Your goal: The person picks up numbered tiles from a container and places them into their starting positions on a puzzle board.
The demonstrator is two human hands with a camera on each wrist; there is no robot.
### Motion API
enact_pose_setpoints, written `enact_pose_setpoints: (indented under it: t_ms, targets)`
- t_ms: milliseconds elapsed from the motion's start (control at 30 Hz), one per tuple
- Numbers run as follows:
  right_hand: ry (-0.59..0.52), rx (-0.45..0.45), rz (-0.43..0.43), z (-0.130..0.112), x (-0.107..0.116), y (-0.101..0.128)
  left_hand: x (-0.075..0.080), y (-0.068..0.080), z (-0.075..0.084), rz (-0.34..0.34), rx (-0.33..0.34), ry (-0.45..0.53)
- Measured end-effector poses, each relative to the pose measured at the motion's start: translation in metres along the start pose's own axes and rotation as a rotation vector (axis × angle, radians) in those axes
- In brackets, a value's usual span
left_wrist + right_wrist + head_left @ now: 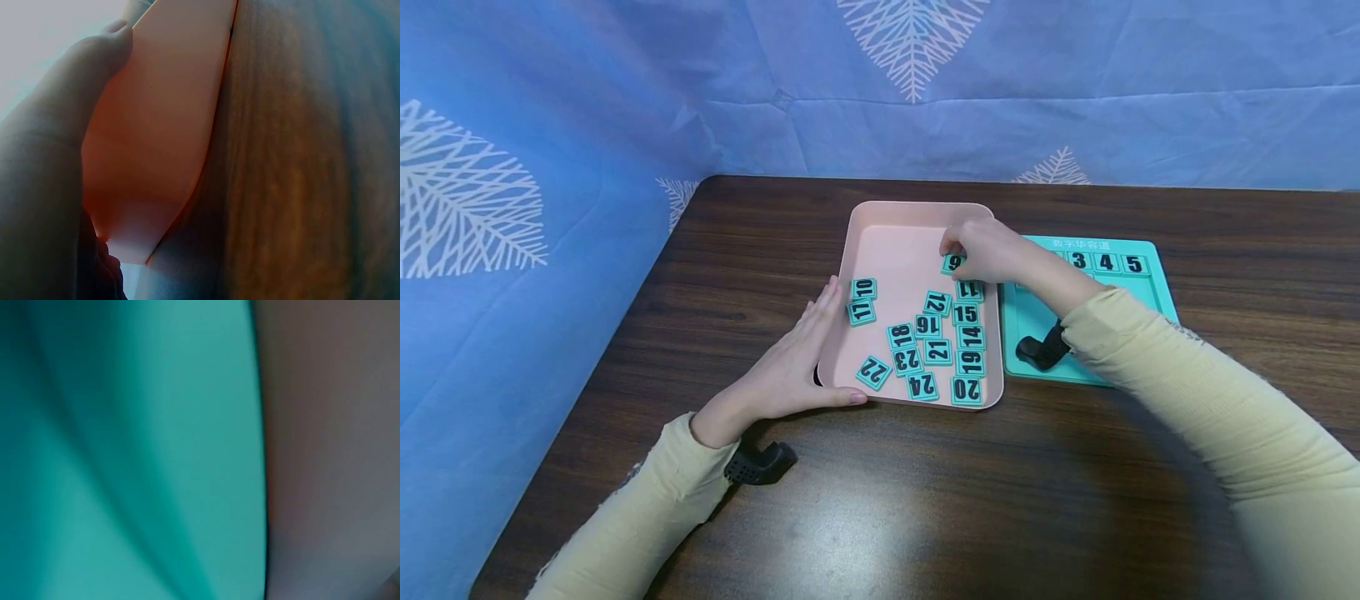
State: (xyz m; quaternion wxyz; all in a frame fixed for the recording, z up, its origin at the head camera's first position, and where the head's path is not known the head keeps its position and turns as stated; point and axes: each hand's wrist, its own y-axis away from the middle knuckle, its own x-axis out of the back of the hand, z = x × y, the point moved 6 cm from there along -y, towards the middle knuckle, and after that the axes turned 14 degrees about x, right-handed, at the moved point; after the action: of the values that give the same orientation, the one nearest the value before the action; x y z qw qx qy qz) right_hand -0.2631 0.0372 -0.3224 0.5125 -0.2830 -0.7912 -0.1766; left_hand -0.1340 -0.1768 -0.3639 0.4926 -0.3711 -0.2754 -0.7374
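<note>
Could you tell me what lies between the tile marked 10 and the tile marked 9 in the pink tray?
In the head view, only bare tray floor lies between tile 10 and tile 9, which the right hand pinches.

Teal tile 9 (pixel 953 263) lies flat inside the pink tray (pixel 895 218), pinched.

The person wears a long-sleeved top in pale yellow-beige, its soft cloth creased along both forearms, with the left sleeve (pixel 632 508) and the right sleeve (pixel 1210 408) ending in snug cuffs at the wrists. Both hands are bare, and a black perforated wrist mount (pixel 758 463) sits under the left cuff, a matching black one (pixel 1042 348) under the right.
</note>
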Motion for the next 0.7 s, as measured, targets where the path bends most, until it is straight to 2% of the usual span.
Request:
enact_pose_setpoints:
  t_ms: [167, 333, 500, 700]
  targets:
    - [-0.030, 0.034, 0.037, 0.000, 0.003, 0.002, 0.000, 0.000, 0.000, 0.001, -0.010, 0.003]
    - [-0.092, 0.007, 0.043, -0.005, 0.011, 0.010, 0.000, 0.001, 0.000, -0.001, -0.006, -0.003]
    - [-0.139, -0.030, 0.068, -0.014, 0.027, 0.028, 0.000, 0.001, 0.001, 0.000, -0.015, -0.001]
    - [-0.104, -0.034, 0.143, -0.017, 0.044, 0.057, 0.001, 0.001, 0.001, 0.001, -0.019, -0.004]
